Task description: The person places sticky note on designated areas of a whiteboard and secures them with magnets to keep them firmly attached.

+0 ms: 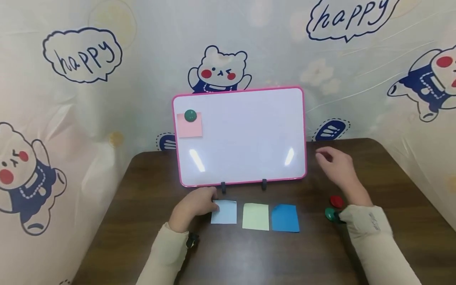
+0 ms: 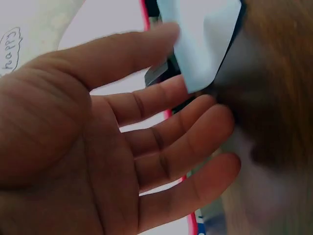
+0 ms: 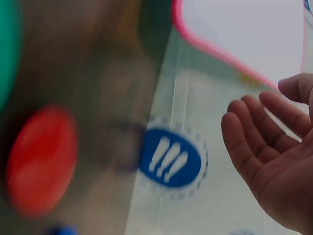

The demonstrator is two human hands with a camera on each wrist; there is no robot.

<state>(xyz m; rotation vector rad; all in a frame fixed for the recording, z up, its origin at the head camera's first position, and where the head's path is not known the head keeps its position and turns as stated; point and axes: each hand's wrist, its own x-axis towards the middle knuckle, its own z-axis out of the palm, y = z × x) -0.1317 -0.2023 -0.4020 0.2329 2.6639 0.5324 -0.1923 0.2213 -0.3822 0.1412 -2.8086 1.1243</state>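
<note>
sleeves: pale, padded cuffs on both arms; left sleeve [image 1: 165, 251] and right sleeve [image 1: 374, 237] reach in from the lower edge, a dark device [image 1: 192, 240] at the left wrist.
table: dark brown wood-look table [image 1: 242, 261], bearing the paper notes and two round magnets.
blue note: the blue note [image 1: 285, 218] lies flat at the right end of a row of three.
pale green note: the pale green note [image 1: 255, 217] lies in the middle, narrowly apart from both neighbours.
light blue note: the light blue note [image 1: 225, 212] is at the left end; in the left wrist view its surface bends and a corner stands off the table.
left hand: left hand [image 1: 195, 202] pinches the light blue note at its upper left corner between thumb and index finger; the other fingers are spread and slightly bent.
loose magnets: green magnet [image 1: 330, 214] by the right cuff, red magnet [image 1: 336, 201] just beyond it.
right hand: right hand [image 1: 337, 166] hovers right of the board, fingers gently curved, thumb near the index finger, nothing held.
whiteboard: pink-framed whiteboard [image 1: 246, 134] upright on dark feet [image 1: 264, 184]; pink note [image 1: 190, 130] at its upper left under another green magnet.
backdrop: printed cloth [image 1: 153, 79] with bears and "happy" bubbles.
</note>
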